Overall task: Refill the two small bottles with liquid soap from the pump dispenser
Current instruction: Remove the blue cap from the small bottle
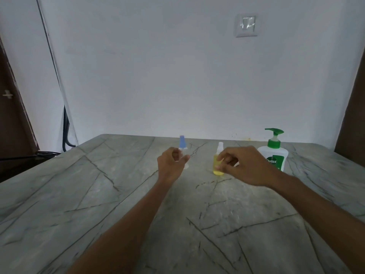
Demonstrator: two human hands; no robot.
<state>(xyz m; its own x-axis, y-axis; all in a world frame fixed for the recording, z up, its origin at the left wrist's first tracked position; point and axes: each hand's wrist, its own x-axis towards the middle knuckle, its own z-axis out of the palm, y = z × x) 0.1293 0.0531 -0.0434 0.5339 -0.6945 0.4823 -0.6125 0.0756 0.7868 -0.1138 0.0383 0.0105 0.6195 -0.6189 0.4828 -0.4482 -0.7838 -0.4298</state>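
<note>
A small clear bottle with a blue cap [182,142] stands far out on the marble table [118,194]. My left hand [171,165] curves round its body, fingers on the left and thumb on the right. A small yellow bottle with a white cap [217,171] stands to its right. My right hand [243,165] reaches it from the right, and its curled fingertips overlap the bottle's body. Blur hides whether they pinch it. The white pump dispenser with a green pump head [273,153] stands just behind my right hand.
The table meets a pale wall [177,86] right behind the bottles. A light switch [246,25] is on the wall. A dark cable [66,133] hangs at the table's far left corner, and a dark door [11,115] is at the left.
</note>
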